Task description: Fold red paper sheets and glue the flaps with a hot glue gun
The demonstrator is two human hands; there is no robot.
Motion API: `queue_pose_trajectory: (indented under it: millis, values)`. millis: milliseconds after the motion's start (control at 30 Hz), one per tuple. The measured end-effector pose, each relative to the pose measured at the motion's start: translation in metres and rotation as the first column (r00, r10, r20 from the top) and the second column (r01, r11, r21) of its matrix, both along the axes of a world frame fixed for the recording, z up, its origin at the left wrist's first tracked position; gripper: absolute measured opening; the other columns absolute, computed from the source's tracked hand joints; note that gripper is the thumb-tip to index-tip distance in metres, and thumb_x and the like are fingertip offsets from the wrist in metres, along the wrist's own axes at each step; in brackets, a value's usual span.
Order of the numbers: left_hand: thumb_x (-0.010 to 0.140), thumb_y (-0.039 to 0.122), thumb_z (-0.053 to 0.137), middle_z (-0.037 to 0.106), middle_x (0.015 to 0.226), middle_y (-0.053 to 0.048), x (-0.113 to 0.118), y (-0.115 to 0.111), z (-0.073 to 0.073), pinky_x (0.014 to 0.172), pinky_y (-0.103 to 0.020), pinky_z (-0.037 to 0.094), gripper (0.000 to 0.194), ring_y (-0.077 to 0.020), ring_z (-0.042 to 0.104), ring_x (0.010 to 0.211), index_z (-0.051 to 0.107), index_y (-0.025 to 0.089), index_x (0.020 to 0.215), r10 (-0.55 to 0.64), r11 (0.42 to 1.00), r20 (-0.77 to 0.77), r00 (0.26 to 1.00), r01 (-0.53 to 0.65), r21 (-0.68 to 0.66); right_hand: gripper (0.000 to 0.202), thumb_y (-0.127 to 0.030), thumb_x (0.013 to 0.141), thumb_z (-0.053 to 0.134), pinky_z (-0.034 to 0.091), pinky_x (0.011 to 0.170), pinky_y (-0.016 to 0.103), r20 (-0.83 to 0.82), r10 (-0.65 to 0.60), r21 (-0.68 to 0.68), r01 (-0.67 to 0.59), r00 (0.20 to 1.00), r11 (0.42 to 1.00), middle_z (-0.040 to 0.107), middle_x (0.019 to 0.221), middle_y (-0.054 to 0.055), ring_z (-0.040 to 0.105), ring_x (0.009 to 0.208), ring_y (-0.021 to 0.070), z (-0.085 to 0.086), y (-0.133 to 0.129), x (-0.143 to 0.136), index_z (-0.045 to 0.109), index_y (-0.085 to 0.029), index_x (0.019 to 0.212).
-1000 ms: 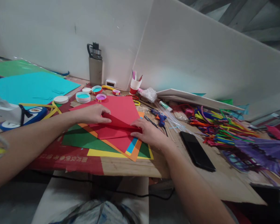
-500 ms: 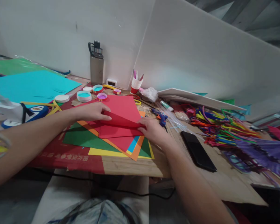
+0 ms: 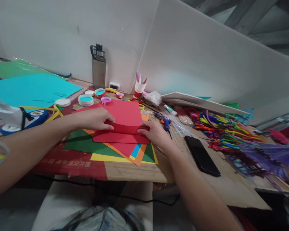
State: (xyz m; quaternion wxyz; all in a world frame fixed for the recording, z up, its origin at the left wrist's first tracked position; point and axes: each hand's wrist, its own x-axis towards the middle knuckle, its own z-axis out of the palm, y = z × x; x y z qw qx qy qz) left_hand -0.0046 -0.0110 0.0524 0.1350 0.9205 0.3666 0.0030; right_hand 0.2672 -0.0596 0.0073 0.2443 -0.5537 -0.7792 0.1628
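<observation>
Both hands are on a red sheet of paper (image 3: 125, 120) lying on top of a loose stack of coloured sheets (image 3: 125, 154) near the front edge of the table (image 3: 135, 173). The left hand (image 3: 92, 118) comes in from 9 o'clock and pinches the raised fold of the red sheet at its left end, fingers curled over the lifted edge. The right hand (image 3: 155, 133) comes in from 4 o'clock and grips the same fold at its right end, thumb and fingers closed on the paper. Between the two hands the fold stands a little above the flat part of the sheet, running across from 9 to 3 o'clock. Under the red sheet, green, orange, yellow and blue corners stick out toward 6 o'clock. At 12 o'clock from the hands a grey bottle (image 3: 98, 67) stands against the wall, with small round lids (image 3: 86, 100) near it at 11 o'clock and a paper cup (image 3: 139, 88) holding pens at 1 o'clock. A black phone (image 3: 201, 155) lies flat at 3 o'clock, just beside the right forearm, and beyond it, at 2 o'clock, a tangled heap of pipe cleaners (image 3: 223, 131). A large turquoise sheet (image 3: 31, 89) lies well apart at 10 o'clock.
</observation>
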Motion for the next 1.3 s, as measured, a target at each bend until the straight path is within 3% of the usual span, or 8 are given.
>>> queue_pose_trajectory:
  millis: [67,233,433,567,767,967,1133,1300]
  values:
    - [0.082,0.041,0.05,0.069,0.077,-0.003,0.0,0.003,-0.004,0.056,-0.025,0.032,0.027,-0.0148,0.055,0.063,0.068,0.021,0.081,0.007,1.0,0.02,1.0,-0.007,0.005,0.02,-0.032,0.08,0.064,0.045,0.073,0.028,-0.013,0.002,-0.017,-0.002,1.0,1.0,0.069,0.089,0.003,0.063,0.082,0.0167,0.003,-0.003,0.0,0.067,-0.021,0.096]
    - [0.082,0.041,0.049,0.067,0.074,-0.002,-0.002,0.01,-0.009,0.055,-0.025,0.03,0.028,-0.0144,0.054,0.06,0.066,0.019,0.079,0.038,0.999,0.036,0.999,-0.037,-0.031,0.074,-0.044,0.064,0.078,0.041,0.094,0.036,0.048,0.163,0.0,-0.163,0.985,0.987,0.057,0.127,0.01,0.053,0.114,0.0232,0.007,-0.012,-0.003,0.05,-0.023,0.129]
    - [0.082,0.042,0.049,0.068,0.076,-0.003,-0.002,0.008,-0.009,0.055,-0.024,0.032,0.029,-0.0136,0.054,0.06,0.067,0.019,0.084,0.012,1.0,0.063,0.998,-0.011,-0.025,0.052,-0.037,0.077,0.068,0.044,0.091,0.036,0.127,0.166,0.029,-0.171,0.978,0.985,0.061,0.118,0.009,0.058,0.104,0.0211,0.004,-0.013,-0.004,0.053,-0.022,0.125]
    - [0.082,0.042,0.05,0.069,0.08,-0.004,-0.001,0.008,-0.009,0.056,-0.024,0.033,0.029,-0.0137,0.056,0.063,0.067,0.019,0.087,-0.019,0.999,0.068,0.997,0.022,-0.038,0.065,-0.049,0.072,0.071,0.044,0.091,0.037,0.132,0.197,0.017,-0.201,0.971,0.979,0.058,0.12,0.01,0.056,0.106,0.0224,0.003,-0.017,-0.007,0.05,-0.024,0.128]
    - [0.083,0.04,0.048,0.068,0.075,-0.002,0.0,0.007,-0.009,0.055,-0.024,0.032,0.027,-0.0128,0.054,0.058,0.065,0.019,0.082,-0.001,1.0,0.047,0.999,0.002,-0.018,0.047,-0.042,0.078,0.066,0.041,0.094,0.037,0.171,0.192,0.077,-0.207,0.966,0.975,0.06,0.115,0.01,0.055,0.109,0.0222,0.0,-0.017,-0.008,0.057,-0.022,0.12]
    - [0.084,0.04,0.047,0.068,0.075,-0.003,0.001,0.006,-0.009,0.055,-0.023,0.033,0.028,-0.014,0.056,0.063,0.065,0.018,0.082,-0.002,1.0,0.031,1.0,0.002,-0.012,0.046,-0.042,0.078,0.068,0.043,0.09,0.035,0.165,0.203,0.084,-0.219,0.965,0.972,0.061,0.112,0.009,0.056,0.105,0.0214,0.0,-0.016,-0.006,0.058,-0.021,0.118]
    - [0.081,0.04,0.053,0.07,0.087,-0.003,0.002,0.003,-0.01,0.064,-0.023,0.037,0.027,-0.0151,0.059,0.073,0.068,0.02,0.09,-0.042,0.999,0.079,0.996,0.044,-0.016,0.036,-0.036,0.079,0.067,0.045,0.082,0.032,0.13,0.197,0.075,-0.208,0.972,0.975,0.065,0.105,0.008,0.06,0.094,0.0183,0.002,-0.016,-0.006,0.062,-0.021,0.112]
    - [0.083,0.041,0.049,0.068,0.083,-0.006,0.005,0.0,-0.014,0.063,-0.024,0.037,0.029,-0.0166,0.058,0.072,0.067,0.017,0.086,-0.051,0.995,0.1,0.994,0.042,0.087,0.028,-0.037,0.085,0.056,0.046,0.076,0.029,-0.075,-0.069,0.122,0.078,0.995,0.989,0.068,0.1,0.007,0.062,0.084,0.0169,0.014,-0.008,0.009,0.065,-0.018,0.103]
